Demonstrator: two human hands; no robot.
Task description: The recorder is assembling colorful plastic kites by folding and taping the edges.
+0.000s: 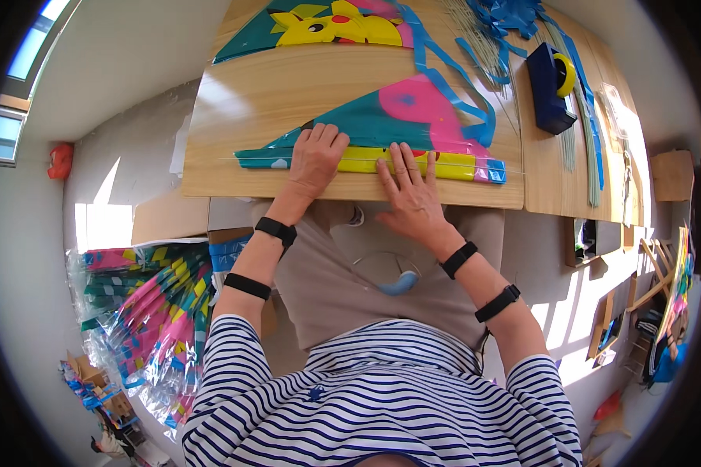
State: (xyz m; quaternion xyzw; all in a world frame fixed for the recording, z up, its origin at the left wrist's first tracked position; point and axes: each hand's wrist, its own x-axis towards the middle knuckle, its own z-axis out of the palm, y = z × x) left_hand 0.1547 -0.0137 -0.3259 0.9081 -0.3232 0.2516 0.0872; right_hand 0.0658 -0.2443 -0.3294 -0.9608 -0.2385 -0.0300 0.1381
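Observation:
A shiny plastic kite sheet (350, 119), teal and pink, lies on the wooden table in front of me. Its near edge is folded over into a long band (453, 165) of yellow, teal and pink. Along this band runs a thin pale rod (483, 166), whose tips stick out past both ends. My left hand (316, 161) is closed on the band's left part, fingers curled and pressed down. My right hand (411, 194) lies flatter on the middle of the band, fingers stretched and apart. What is under the left fingers is hidden.
Another kite sheet (343, 25) with a yellow cartoon figure lies at the far side. Blue ribbon (487, 117) trails beside the near sheet. On the right stand a dark blue tape dispenser (551, 97) and thin sticks (483, 47). Many coloured sheets (144, 319) hang at lower left.

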